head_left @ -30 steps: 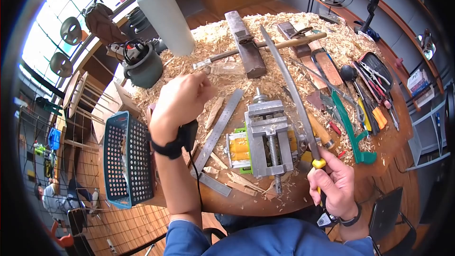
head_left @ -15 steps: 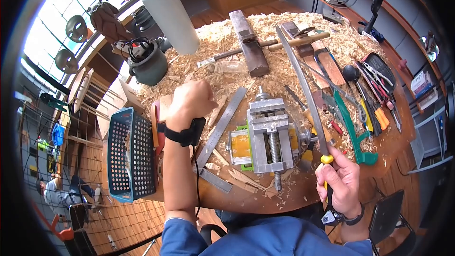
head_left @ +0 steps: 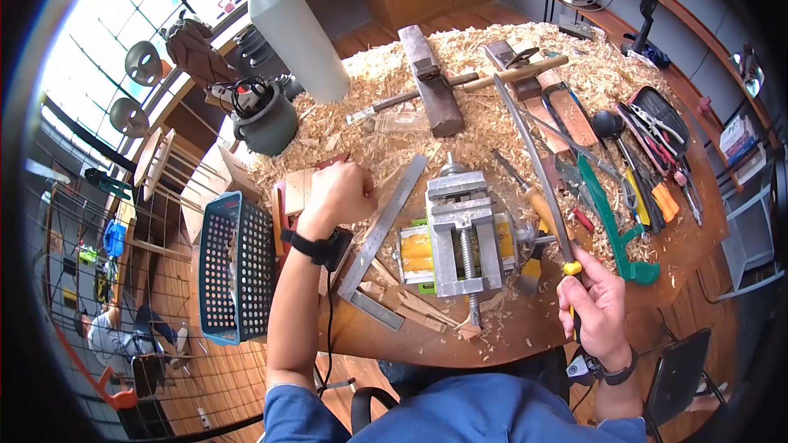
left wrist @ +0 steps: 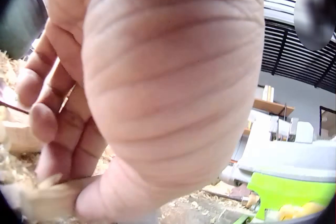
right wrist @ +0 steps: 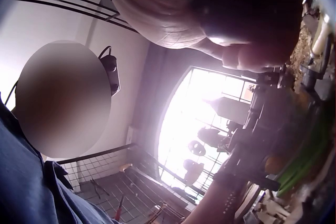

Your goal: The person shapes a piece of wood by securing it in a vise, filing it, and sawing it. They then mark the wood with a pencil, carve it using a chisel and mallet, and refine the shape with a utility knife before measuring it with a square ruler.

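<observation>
We see that the left hand [head_left: 335, 197] has drawn back towards us over the desk [head_left: 419, 349], so the pale, square-edged wooden block [head_left: 298, 190] beside the blue-green perforated plastic basket [head_left: 215, 267] now shows more fully. In the right hand [head_left: 595, 312], the long, narrow dark-grey metal file [head_left: 540, 168] with a yellow-and-black handle has swung outward, its tip farther to the right of the grey metal vise [head_left: 458, 190] than before. We take this to mean that our left hand is busy with wood while the file waits, raised and working on nothing.

Our left fingers are curled, and the thumb appears to pinch a pale, blurred piece of wood [left wrist: 52, 202]; its full shape is hidden from us. Our right thumb and fingers are wrapped round the file's handle.

The file slants up and away from us, between the vise and the green plastic tool [head_left: 603, 213], with a slight bend along its blade that may come from the lens. Its surface looks dull and dark, but we cannot make out its teeth.
</observation>
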Demonstrator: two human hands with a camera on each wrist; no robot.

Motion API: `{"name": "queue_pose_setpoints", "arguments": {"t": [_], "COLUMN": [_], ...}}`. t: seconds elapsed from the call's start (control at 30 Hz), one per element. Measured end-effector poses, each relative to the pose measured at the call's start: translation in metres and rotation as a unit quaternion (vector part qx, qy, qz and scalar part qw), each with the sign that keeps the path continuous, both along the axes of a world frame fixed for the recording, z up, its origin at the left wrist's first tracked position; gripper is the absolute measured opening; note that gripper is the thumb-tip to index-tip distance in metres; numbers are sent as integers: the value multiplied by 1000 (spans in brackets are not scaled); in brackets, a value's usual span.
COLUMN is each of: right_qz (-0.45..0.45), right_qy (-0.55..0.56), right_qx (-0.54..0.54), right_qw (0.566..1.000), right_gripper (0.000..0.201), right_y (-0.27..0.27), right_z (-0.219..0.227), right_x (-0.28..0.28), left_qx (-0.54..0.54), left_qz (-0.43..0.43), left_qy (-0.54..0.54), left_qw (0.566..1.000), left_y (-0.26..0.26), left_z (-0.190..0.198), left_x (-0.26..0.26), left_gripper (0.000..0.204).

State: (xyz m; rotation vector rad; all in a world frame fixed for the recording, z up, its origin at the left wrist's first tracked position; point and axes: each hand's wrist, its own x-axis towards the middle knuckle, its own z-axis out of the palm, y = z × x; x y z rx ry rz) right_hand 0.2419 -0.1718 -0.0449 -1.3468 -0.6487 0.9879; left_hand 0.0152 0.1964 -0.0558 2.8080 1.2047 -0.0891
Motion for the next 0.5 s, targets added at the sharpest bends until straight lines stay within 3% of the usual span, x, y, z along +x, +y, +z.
{"name": "queue_pose_setpoints", "arguments": {"t": [0.07, 0.1, 0.13, 0.2, 0.23, 0.3, 0.37, 0.43, 0.5], "right_qz": [-21, -21, -43, -75, -76, -71, -69, -75, -78], "right_qy": [-70, -104, -231, -388, -391, -501, -481, -562, -572], "right_qx": [-29, -55, -16, -14, -9, -107, -150, -141, -140], "right_qw": [997, 993, 972, 918, 917, 856, 861, 812, 804], "right_gripper": [56, 53, 53, 52, 52, 54, 54, 52, 50], "right_y": [-1, -3, -1, 4, 5, 4, 7, 10, 13], "right_z": [-6, -8, -21, -27, -25, -24, -25, -28, -33], "right_x": [5, 12, 21, 29, 32, 41, 45, 47, 49], "left_qx": [0, 45, 95, 207, 271, 409, 491, 500, 505], "left_qz": [5, -34, -58, -123, -165, -207, -207, -201, -206], "left_qy": [-135, -174, -231, -336, -383, -400, -375, -358, -344], "left_qw": [991, 983, 967, 910, 868, 794, 758, 763, 764], "left_y": [-15, -19, -29, -53, -61, -77, -96, -112, -120], "left_z": [24, 33, 44, 62, 68, 73, 69, 65, 65], "left_x": [-4, -7, -9, -7, -5, -6, -15, -24, -26], "left_gripper": [15, 16, 15, 14, 16, 22, 25, 28, 28]}}
